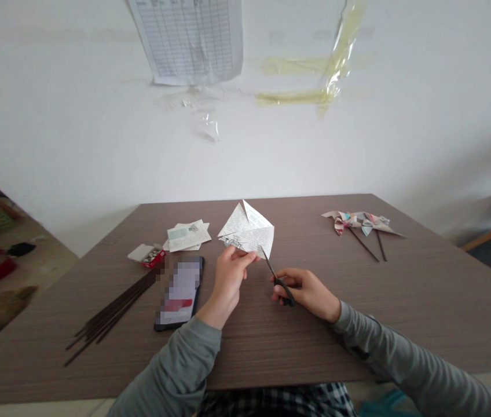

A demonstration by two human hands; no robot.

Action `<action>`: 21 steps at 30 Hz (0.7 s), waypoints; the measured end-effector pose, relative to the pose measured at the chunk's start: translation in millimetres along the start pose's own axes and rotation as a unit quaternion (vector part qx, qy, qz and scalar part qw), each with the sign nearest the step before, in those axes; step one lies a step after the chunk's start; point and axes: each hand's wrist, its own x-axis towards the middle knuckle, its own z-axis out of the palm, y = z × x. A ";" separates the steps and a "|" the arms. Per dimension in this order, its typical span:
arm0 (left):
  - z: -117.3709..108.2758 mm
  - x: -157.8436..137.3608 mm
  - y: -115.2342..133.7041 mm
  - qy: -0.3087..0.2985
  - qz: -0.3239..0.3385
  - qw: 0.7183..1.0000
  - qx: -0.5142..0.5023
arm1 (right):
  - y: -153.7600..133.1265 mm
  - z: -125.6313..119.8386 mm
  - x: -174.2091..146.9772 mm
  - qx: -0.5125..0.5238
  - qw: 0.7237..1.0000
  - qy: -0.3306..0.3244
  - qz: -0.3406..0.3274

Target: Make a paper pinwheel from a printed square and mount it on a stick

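Observation:
My left hand [231, 275] pinches the lower edge of a square of printed paper [249, 229], holding it up above the table. Slits run into the paper from its top and left corners. In my right hand [308, 291] is a pair of black-handled scissors [286, 291], fingers wrapped round the handles. The scissor blades meet the paper at its lower right corner, close to my left fingertips.
A phone [180, 292] lies left of my hands, beside a bundle of thin brown sticks [117, 307]. Behind are a small red-and-white box [150, 255] and cut paper pieces [188, 236]. Paper pinwheels [345, 222] on sticks lie at the right on the brown table [423, 313].

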 end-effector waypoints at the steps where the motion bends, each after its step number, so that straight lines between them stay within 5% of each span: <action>1: 0.2 -0.4 0.7 -0.003 -0.002 1.000 0.000 | -0.7 0.5 -0.3 0.002 1.000 0.003 -0.003; 21: 0.8 -5.2 0.0 -0.025 -0.023 0.999 0.004 | -7.0 2.8 0.1 0.016 1.000 0.022 -0.007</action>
